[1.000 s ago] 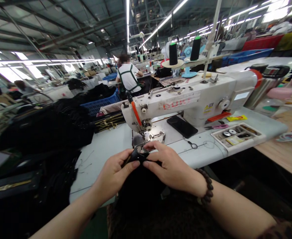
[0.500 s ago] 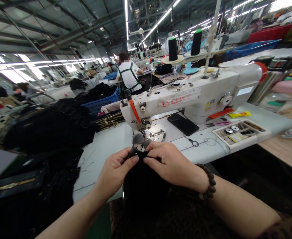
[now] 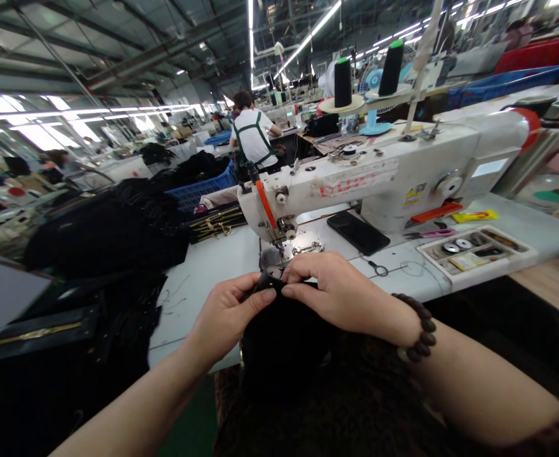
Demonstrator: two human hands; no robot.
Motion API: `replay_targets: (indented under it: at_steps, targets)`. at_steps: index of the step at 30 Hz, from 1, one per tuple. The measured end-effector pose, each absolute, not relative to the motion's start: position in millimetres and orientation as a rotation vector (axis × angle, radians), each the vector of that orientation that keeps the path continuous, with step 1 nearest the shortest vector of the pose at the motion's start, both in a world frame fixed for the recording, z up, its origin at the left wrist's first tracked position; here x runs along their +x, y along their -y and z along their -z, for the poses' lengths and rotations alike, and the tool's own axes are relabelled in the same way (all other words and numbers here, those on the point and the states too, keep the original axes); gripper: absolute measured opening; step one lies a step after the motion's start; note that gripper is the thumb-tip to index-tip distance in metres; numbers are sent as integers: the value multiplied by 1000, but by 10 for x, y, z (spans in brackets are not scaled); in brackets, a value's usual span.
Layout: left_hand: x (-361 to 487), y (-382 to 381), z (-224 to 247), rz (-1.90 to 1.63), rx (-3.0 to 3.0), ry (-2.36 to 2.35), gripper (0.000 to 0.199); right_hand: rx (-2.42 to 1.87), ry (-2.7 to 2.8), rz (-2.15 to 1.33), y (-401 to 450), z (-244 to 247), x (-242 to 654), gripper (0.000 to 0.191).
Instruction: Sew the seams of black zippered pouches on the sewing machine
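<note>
Between my hands hangs a black fabric piece with a curved dark band along its top edge. My left hand pinches that edge between thumb and fingers on the left. Close beside it, my right hand grips the same edge, its fingers bent and a beaded bracelet at the wrist. The edge lies just in front of the needle area of a white sewing machine. Whether it touches the needle plate, I cannot tell. Below the hands, the lower part of the fabric merges with dark clothing.
A phone, small scissors-like ring tool and parts tray lie on the right of the table. Heaped black pieces fill the left. Behind stand a blue crate, thread cones and a person in white.
The view has shifted, so the machine and table sit farther right in the picture. Both hands keep their pinch on the black fabric, with little change in their grip.
</note>
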State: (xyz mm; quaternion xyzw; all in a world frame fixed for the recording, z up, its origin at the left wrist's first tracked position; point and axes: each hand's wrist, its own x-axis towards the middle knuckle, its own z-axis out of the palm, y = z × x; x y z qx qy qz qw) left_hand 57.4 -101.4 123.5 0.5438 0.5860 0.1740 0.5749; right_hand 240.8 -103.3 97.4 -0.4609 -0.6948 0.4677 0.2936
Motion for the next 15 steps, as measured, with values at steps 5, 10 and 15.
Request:
replay_targets:
  at_steps: [5, 10, 15]
  targets:
    - [576, 1006, -1185, -484, 1166, -1291, 51, -1287, 1842, -1225, 1030, -998, 2383, 31]
    - [571, 1014, -1154, -531, 1066, -1280, 54, -1286, 1820, -1186, 1027, -973, 2330, 31]
    - [547, 1030, -1150, -545, 1048, -1285, 52, -1302, 1798, -1201, 1018, -967, 2284, 30]
